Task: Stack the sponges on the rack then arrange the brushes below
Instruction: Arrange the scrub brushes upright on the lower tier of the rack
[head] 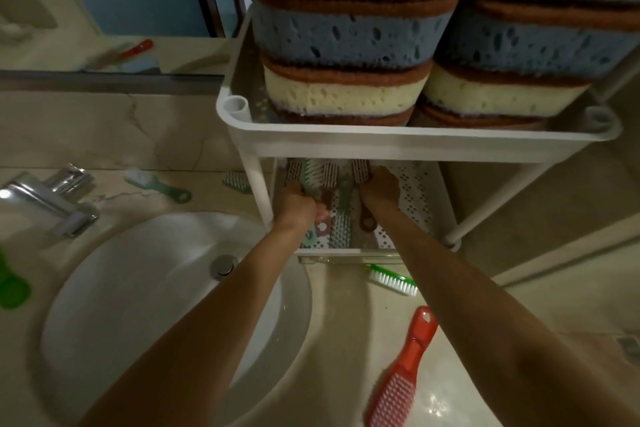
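Head view: both my arms reach toward 12 o'clock into the lower shelf (pixel 412 191) of the white rack (pixel 415 139). The sponges (pixel 346 35) sit on the top shelf, at 12 to 1 o'clock from my hands. They form two stacks side by side, with blue, yellow and pink layers.

The brushes (pixel 341 222) lie packed side by side on the perforated lower shelf. Most have their bristle heads toward the back and their handles toward me.

My left hand (pixel 294 203) is at the 9 o'clock end of that row, fingers curled round the teal brush (pixel 311 173). My right hand (pixel 381 189) is at the 3 o'clock end, lying over the brown brush (pixel 367 222). Its looped handle sticks out toward 6 o'clock from under my palm. My fingertips there are lost in the shade under the top shelf, so I cannot tell whether they grip the brush or only press on it.

On the counter, a green brush (pixel 391 279) lies just at 6 o'clock of the shelf's front edge. A red brush (pixel 401 378) lies beyond it toward 6 o'clock, beside my right forearm. At 9 o'clock of the rack, a pale brush (pixel 156 182) lies near the tap (pixel 45 198). The sink (pixel 121 288) is at 7 o'clock, under my left forearm.
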